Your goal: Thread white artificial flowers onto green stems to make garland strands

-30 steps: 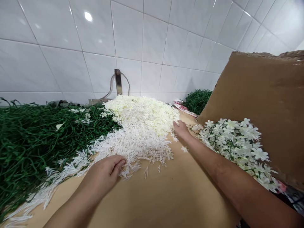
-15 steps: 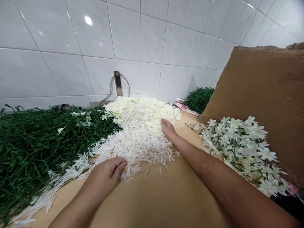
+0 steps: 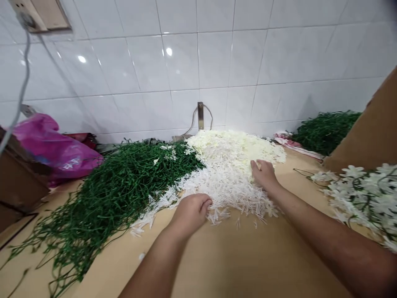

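Observation:
My left hand [image 3: 194, 211] is closed, its thumb pressed against curled fingers, at the near edge of a heap of thin white artificial stamens [image 3: 223, 184]. What it holds, if anything, is hidden. My right hand [image 3: 264, 173] reaches to the right side of a pile of pale yellow-white artificial petals [image 3: 232, 145]. Its fingers are bent together at the petals, and I cannot make out what is between them. Left of the stamens lies a large tangle of green plastic stems [image 3: 124, 178], with a few white blossoms on its top.
Assembled white flowers on stems [image 3: 369, 198] lie at the right, by a leaning cardboard sheet [image 3: 366, 124]. More green stems [image 3: 328, 128] and a pink-white cloth [image 3: 297, 147] are behind. A pink plastic bag [image 3: 58, 145], a cardboard box [image 3: 18, 182] and a hanging cable [image 3: 23, 82] are at left.
The view has turned left, bringing the pink bag, box and socket into sight. My right hand remains at the petal pile with its fingers shifted; my left hand stays closed by the stamens.

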Motion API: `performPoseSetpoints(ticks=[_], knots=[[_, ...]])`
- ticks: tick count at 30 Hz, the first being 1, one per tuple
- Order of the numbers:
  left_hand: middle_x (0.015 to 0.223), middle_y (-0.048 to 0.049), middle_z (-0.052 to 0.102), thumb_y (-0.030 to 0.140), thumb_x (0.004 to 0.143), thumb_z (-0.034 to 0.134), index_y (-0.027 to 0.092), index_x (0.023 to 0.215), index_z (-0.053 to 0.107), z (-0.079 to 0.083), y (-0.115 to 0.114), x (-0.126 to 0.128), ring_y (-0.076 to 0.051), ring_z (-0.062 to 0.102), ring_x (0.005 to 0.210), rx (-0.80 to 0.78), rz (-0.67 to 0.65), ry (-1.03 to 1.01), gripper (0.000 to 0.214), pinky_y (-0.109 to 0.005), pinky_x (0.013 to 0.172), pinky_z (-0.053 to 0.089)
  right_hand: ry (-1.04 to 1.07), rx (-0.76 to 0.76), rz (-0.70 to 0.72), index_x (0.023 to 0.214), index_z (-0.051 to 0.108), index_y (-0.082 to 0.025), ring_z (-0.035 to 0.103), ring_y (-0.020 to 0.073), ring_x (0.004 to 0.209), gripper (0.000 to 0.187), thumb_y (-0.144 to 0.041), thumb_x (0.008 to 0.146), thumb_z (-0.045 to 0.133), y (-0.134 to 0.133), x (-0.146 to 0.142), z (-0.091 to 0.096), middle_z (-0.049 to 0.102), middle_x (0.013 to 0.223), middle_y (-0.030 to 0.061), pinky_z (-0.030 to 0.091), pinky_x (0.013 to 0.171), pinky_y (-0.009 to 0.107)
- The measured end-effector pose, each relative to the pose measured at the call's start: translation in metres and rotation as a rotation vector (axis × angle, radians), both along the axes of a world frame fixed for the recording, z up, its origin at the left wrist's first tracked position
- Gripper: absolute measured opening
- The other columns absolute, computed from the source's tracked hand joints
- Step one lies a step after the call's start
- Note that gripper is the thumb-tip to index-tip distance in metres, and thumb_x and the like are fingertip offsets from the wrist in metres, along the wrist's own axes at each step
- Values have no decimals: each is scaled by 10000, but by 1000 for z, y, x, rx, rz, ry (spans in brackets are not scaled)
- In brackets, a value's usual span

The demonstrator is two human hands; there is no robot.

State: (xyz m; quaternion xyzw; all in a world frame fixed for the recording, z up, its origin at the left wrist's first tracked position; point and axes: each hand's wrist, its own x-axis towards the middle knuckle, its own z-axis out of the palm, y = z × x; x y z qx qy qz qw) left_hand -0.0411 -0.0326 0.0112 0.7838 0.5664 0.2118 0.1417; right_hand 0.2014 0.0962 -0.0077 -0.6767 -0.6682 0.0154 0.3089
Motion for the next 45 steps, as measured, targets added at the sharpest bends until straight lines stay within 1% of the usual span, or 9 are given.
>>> performPoseSetpoints(ticks=[3, 5, 8, 13, 17, 23, 33, 39, 45], knots=[[655, -20, 586, 252, 805, 317, 185, 689, 576, 1, 0, -2, -126, 478, 595, 23, 9, 7, 292, -235, 537, 313, 15, 165, 106, 1077, 452, -95, 339, 289, 1101, 401, -363, 813, 310, -3, -40, 23, 440, 1122, 196, 289, 866, 430], [646, -19, 581, 245, 804, 318, 184, 677, 573, 0, 1, -3, -125, 472, 588, 43, 1, 17, 291, -234, 533, 312, -10, 117, 362, 925, 529, -139, 469, 229, 939, 318, -313, 838, 278, -5, -69, 36, 539, 967, 132, 366, 784, 363], [653, -21, 585, 229, 802, 317, 183, 683, 573, -3, 2, -4, -125, 474, 589, 57, -1, 14, 285, -231, 539, 318, -64, 62, 539, 745, 555, -168, 522, 155, 742, 301, -299, 845, 304, -6, -117, 46, 580, 796, 65, 402, 659, 262], [714, -29, 608, 224, 799, 328, 192, 741, 581, -4, 4, -8, -135, 502, 634, 70, -1, 2, 261, -234, 571, 333, -178, 8, 654, 820, 579, -169, 518, 179, 796, 186, -282, 801, 433, 9, -180, 38, 571, 847, 80, 388, 678, 266], [703, -36, 608, 209, 790, 336, 191, 704, 581, -2, 5, -12, -144, 506, 631, 80, 9, 54, 260, -241, 552, 315, -229, -39, 628, 911, 581, -165, 457, 266, 951, 214, -200, 701, 565, 23, -201, 26, 514, 984, 142, 375, 729, 324], [712, -28, 617, 215, 792, 342, 199, 733, 590, 0, 7, -19, -145, 510, 648, 89, 29, 52, 256, -239, 561, 307, -125, -66, 636, 722, 584, -158, 523, 176, 728, 48, -161, 705, 539, 34, -198, 28, 557, 833, 90, 381, 611, 265], [742, -50, 626, 261, 767, 391, 177, 764, 621, -2, 15, -34, -154, 526, 665, 110, 232, -222, 245, -255, 603, 358, 272, 38, 666, 591, 516, -147, 486, 104, 527, 275, -336, 771, 429, 15, -155, 85, 487, 529, 2, 373, 495, 231], [877, -91, 632, 392, 629, 585, 113, 983, 571, 10, 14, -25, -147, 549, 700, -56, 297, -927, 451, -259, 649, 412, 579, -87, 780, 623, 537, -140, 524, 82, 522, 243, -345, 742, 486, -26, -137, 76, 549, 617, 23, 479, 512, 235], [820, -47, 625, 393, 587, 633, 125, 918, 582, 21, 7, -12, -89, 508, 620, -20, 273, -1092, 429, -199, 562, 384, 872, -286, 804, 620, 535, -133, 502, 65, 497, 164, -268, 713, 545, -63, -126, 60, 558, 631, 23, 493, 499, 234]])
